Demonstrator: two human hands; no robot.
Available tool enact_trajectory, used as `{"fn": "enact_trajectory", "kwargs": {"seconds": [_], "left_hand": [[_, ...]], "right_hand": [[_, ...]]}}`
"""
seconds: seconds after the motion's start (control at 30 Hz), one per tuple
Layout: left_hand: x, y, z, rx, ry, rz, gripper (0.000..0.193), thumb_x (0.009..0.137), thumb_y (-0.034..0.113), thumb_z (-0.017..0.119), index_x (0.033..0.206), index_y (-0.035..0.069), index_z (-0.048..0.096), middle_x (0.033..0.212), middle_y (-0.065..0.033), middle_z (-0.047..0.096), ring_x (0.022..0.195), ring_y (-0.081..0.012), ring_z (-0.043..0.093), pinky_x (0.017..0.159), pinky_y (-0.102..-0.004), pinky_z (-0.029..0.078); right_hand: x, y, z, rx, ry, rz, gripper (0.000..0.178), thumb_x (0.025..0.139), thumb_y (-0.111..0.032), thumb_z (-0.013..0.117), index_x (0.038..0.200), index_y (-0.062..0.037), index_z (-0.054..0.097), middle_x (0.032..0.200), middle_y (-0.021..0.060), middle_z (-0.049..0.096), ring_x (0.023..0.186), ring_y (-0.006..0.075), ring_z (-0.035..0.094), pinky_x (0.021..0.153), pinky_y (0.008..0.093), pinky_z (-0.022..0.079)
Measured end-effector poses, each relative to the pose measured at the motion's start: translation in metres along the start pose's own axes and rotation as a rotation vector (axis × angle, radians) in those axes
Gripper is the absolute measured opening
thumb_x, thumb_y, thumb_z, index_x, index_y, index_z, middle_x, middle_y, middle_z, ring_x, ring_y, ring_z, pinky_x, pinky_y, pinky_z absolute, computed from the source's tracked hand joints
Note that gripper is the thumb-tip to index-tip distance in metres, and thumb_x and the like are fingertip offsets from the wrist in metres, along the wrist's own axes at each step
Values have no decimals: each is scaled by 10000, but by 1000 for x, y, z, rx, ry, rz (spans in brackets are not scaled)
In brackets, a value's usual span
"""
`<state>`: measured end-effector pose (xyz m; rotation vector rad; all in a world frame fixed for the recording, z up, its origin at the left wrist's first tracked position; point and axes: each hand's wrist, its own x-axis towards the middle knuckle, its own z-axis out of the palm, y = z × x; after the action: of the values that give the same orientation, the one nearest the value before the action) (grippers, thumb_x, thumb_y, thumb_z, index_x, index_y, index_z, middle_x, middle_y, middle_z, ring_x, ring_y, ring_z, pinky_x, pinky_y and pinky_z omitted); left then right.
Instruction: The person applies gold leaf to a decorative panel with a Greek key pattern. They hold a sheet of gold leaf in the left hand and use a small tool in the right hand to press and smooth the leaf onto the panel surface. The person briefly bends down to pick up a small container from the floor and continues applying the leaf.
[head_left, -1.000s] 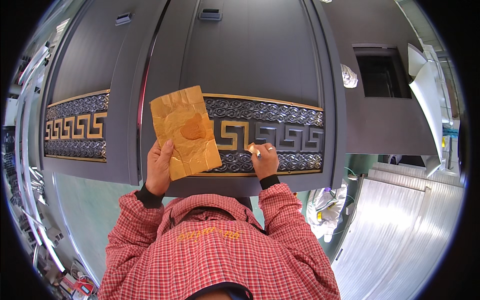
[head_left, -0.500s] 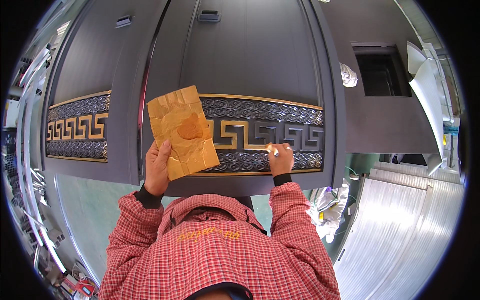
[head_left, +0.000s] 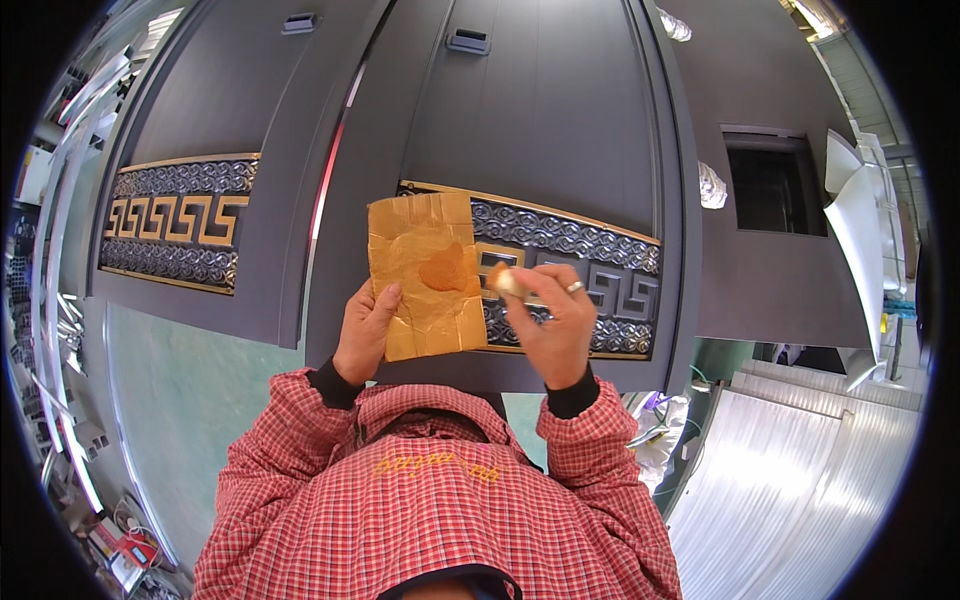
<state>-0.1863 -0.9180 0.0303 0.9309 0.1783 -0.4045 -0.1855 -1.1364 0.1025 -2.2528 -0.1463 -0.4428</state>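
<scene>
My left hand (head_left: 368, 328) grips the lower left edge of a creased gold-coloured cardboard piece (head_left: 420, 225), thumb on its front. A wet orange-gold paint patch (head_left: 442, 272) lies in its middle. Just right of the card, my right hand (head_left: 560, 325) pinches a small whitish dabbing pad (head_left: 508, 283) with an orange-stained tip; its exact material cannot be made out. Behind both is a dark grey door panel (head_left: 545, 110) with a raised meander band (head_left: 625, 290). The band's right-hand keys are grey; a gold part shows beside the card, which hides the left stretch.
A second grey panel (head_left: 215, 100) at left has a fully gold meander band (head_left: 178, 218). Another panel (head_left: 770, 270) with a square opening stands at right. Ribbed translucent sheets (head_left: 800, 450) lie lower right; assorted tools and metal strips line the left side.
My right hand has lifted off the meander band and come left toward the card with the pad. The card has turned more upright, and the whole view has shifted.
</scene>
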Motion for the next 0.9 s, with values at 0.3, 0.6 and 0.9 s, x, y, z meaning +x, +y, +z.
{"fn": "enact_trajectory", "kwargs": {"seconds": [0.3, 0.6, 0.9], "left_hand": [[-8, 1, -14, 7, 50, 45, 297, 995, 162, 433, 1230, -18, 464, 1128, -83, 607, 970, -132, 611, 832, -275, 521], [-10, 15, -30, -15, 113, 73, 313, 991, 167, 441, 1242, -20, 446, 1177, -104, 587, 1011, -172, 612, 866, -308, 520], [-12, 18, -28, 0, 168, 98, 301, 995, 160, 428, 1232, -22, 450, 1170, -107, 589, 1008, -172, 615, 865, -304, 523]], "right_hand": [[7, 5, 9, -210, -57, -88, 238, 654, 37, 677, 874, -53, 660, 842, 83, 595, 763, 257, 595, 636, 338, 483], [-22, 124, 83, -175, -88, 217, 195, 705, -75, 677, 897, -98, 649, 873, 83, 583, 818, 301, 578, 691, 396, 476], [-26, 135, 108, -269, -142, 172, 191, 684, -69, 682, 869, -104, 654, 865, 86, 589, 834, 307, 578, 702, 404, 486]]}}
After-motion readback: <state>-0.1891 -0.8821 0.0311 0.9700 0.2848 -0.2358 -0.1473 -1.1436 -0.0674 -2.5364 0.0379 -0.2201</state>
